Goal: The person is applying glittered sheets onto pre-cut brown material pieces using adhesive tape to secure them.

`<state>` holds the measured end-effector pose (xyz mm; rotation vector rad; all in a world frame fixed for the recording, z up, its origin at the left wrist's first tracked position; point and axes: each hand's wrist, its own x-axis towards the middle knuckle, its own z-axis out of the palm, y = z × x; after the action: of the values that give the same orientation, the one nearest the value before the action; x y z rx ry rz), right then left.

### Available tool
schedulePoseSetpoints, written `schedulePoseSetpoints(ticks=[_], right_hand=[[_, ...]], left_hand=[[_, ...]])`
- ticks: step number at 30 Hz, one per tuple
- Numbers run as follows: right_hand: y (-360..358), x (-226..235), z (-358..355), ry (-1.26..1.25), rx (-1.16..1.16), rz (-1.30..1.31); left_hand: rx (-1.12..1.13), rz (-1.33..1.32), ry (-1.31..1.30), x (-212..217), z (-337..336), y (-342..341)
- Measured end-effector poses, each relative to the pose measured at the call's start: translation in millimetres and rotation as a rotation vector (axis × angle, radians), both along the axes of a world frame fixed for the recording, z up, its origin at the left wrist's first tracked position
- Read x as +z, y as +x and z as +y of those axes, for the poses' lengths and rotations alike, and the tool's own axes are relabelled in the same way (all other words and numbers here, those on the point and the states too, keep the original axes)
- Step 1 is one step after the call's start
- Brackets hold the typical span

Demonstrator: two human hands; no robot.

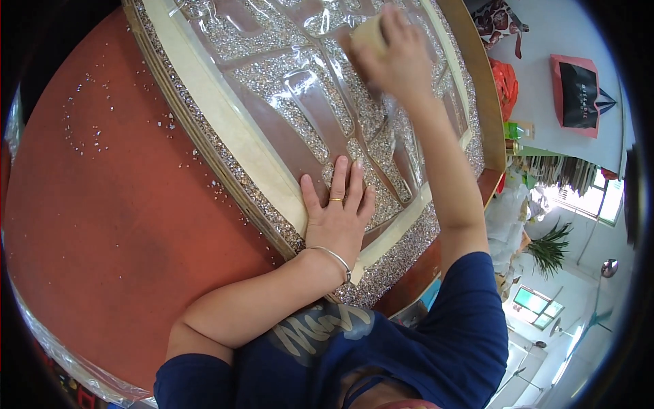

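A clear plastic sheet (300, 75) with cut-out shapes lies over a board, and glittering rhinestones (269, 75) fill its openings. Pale tape strips (228, 126) run along the sheet's edges. My left hand (340, 211) rests flat on the sheet's near end, fingers spread, with a ring and a bangle on it. Farther off, my right hand (402, 61) is closed around a pale yellow block (370, 41) held against the sheet. Motion blurs that hand and the block's darker lower part, so its exact kind is unclear.
The board sits in a shallow wooden tray (487, 88) with more rhinestones along its borders. Loose stones are scattered over the red-brown tabletop (122, 238) at left. A pink and black paper bag (575, 95), a red plastic bag (503, 88) and a plant (550, 247) are at right.
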<state>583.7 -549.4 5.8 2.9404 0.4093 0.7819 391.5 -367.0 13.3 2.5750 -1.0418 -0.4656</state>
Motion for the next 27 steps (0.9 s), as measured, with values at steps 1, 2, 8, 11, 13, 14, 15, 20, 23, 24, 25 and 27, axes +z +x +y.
schedulePoseSetpoints(ticks=[1, 2, 8, 11, 13, 14, 15, 20, 23, 24, 25, 27], right_hand=[[-9, 5, 3, -0.003, -0.003, -0.003], [-15, 8, 5, -0.009, 0.086, 0.025], [58, 29, -39, 0.056, -0.274, 0.147], [59, 24, -22, 0.097, -0.359, 0.203], [34, 9, 8, 0.190, 0.017, 0.052], [10, 4, 23, 0.315, 0.317, -0.014], [3, 2, 23, 0.318, 0.313, -0.005], [30, 25, 13, -0.023, -0.275, 0.186], [59, 29, 1, 0.078, -0.367, 0.107], [55, 28, -6, 0.072, -0.376, 0.102], [44, 26, 0, 0.076, -0.249, 0.082], [13, 18, 3, -0.014, 0.031, -0.034]], left_hand=[[-0.003, -0.003, -0.003, 2, 0, 1], [-0.006, 0.044, 0.006, 5, 1, 2], [-0.038, 0.023, -0.029, 5, -6, 5], [-0.033, 0.000, -0.034, 2, -7, 5], [-0.012, 0.022, -0.029, -1, -5, 7], [-0.009, 0.060, -0.008, 2, -3, 7], [-0.019, 0.092, 0.010, 5, -1, 7], [-0.032, 0.056, -0.011, 6, -3, 5], [-0.049, 0.057, -0.027, 6, -6, 7], [-0.054, 0.067, -0.034, 6, -8, 8], [-0.060, 0.072, -0.035, 3, -7, 8], [-0.056, 0.074, -0.052, 0, -6, 9]])
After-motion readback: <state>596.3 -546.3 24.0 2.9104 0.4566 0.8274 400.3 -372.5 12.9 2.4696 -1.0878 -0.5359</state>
